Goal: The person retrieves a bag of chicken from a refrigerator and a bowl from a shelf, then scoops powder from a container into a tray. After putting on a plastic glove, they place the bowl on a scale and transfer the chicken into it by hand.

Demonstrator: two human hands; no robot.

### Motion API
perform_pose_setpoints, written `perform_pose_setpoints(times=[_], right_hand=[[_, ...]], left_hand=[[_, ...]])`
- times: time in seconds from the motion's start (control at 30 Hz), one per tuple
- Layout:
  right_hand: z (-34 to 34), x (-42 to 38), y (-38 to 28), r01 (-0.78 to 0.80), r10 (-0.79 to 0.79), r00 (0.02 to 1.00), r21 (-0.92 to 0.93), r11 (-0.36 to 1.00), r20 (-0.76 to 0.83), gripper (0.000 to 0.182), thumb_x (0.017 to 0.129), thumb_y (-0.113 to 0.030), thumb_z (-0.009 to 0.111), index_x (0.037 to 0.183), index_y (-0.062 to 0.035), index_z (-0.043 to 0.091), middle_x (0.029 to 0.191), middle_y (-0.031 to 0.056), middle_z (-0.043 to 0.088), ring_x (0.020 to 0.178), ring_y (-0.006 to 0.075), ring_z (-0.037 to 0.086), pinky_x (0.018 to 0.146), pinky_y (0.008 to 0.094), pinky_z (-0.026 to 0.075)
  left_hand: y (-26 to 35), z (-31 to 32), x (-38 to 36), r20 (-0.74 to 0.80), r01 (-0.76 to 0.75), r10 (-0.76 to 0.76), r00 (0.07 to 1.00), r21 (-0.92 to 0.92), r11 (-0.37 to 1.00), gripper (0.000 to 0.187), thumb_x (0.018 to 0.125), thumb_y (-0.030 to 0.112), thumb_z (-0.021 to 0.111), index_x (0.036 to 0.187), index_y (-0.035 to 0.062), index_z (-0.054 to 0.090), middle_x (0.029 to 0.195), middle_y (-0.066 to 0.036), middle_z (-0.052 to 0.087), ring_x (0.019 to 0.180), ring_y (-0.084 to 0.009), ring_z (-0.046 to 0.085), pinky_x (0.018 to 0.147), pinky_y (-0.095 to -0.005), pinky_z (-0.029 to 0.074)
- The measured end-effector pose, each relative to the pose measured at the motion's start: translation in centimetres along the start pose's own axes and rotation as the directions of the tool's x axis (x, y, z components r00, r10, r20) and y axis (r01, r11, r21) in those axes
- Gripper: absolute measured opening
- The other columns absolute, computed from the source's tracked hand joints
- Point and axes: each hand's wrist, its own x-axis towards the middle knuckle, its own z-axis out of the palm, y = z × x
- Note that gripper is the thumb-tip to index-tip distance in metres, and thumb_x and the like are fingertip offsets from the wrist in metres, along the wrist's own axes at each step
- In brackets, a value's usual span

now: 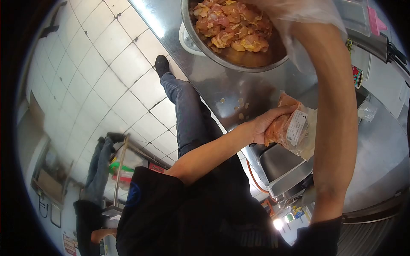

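Observation:
My left hand (267,123) is closed round a clear plastic bag of raw meat (279,126) that has a white printed label (296,128). It holds the bag above the edge of the steel counter. Reaching over the large metal bowl (239,67) at the top, my right hand (294,10) is covered by a loose clear plastic glove. Its fingers are cut off by the frame or hidden, so their grip does not show. Inside the bowl lies a heap of raw chicken pieces (235,25), pink with yellow skin.
Small wet spots (240,106) dot the steel counter (213,91). A white round base (188,42) shows under the bowl. Below the bag is a steel container (279,162); a can (357,77) stands to the right. Another person (92,205) is at lower left, over the tiled floor.

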Motion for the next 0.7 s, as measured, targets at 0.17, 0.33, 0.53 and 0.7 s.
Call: perform_pose_setpoints(times=[0.17, 0.33, 0.53, 0.7], right_hand=[[1.0, -0.4, 1.5, 0.118, -0.128, 0.943, -0.049, 0.992, -0.309, 0.012, 0.074, -0.010, 0.079, 0.081, -0.0033, 0.073, 0.075, 0.0055, 0.071, 0.061, 0.0100, 0.064, 0.054, 0.0231, 0.050], [-0.8, -4.3, 0.1, -0.052, 0.169, 0.953, 0.413, 0.909, -0.251, 0.032, 0.074, -0.008, 0.079, 0.103, 0.0019, 0.067, 0.085, 0.0104, 0.070, 0.067, 0.0117, 0.065, 0.055, 0.0208, 0.052], [-0.4, -5.5, 1.3, 0.067, 0.189, 0.929, 0.647, 0.760, -0.318, 0.037, 0.074, -0.004, 0.076, 0.109, 0.0033, 0.064, 0.088, 0.0114, 0.069, 0.069, 0.0133, 0.066, 0.057, 0.0217, 0.053], [-0.6, -6.7, 3.1, 0.143, 0.138, 0.921, 0.647, 0.749, -0.363, 0.038, 0.074, -0.003, 0.075, 0.110, 0.0034, 0.064, 0.089, 0.0114, 0.069, 0.070, 0.0135, 0.066, 0.057, 0.0218, 0.053]], left_hand=[[0.2, 0.1, 0.2, -0.004, 0.007, -0.007, 1.000, -0.049, 0.999, 0.049, 0.090, 0.042, 0.064, 0.118, 0.0036, 0.058, 0.107, -0.012, 0.067, 0.094, -0.0224, 0.069, 0.086, -0.0389, 0.057], [0.3, -0.1, 0.3, -0.005, 0.010, -0.010, 1.000, -0.036, 0.999, 0.048, 0.090, 0.041, 0.064, 0.119, 0.0038, 0.058, 0.108, -0.012, 0.067, 0.094, -0.0223, 0.069, 0.087, -0.0387, 0.057], [0.4, 0.3, 0.4, 0.024, 0.007, -0.006, 1.000, -0.028, 1.000, 0.047, 0.091, 0.041, 0.064, 0.119, 0.0036, 0.058, 0.109, -0.013, 0.067, 0.095, -0.0219, 0.069, 0.087, -0.0384, 0.057], [0.4, 0.4, 0.7, 0.066, 0.020, -0.014, 0.998, -0.095, 0.995, 0.047, 0.091, 0.040, 0.063, 0.119, 0.0027, 0.057, 0.109, -0.013, 0.067, 0.095, -0.0222, 0.069, 0.087, -0.0386, 0.057]])
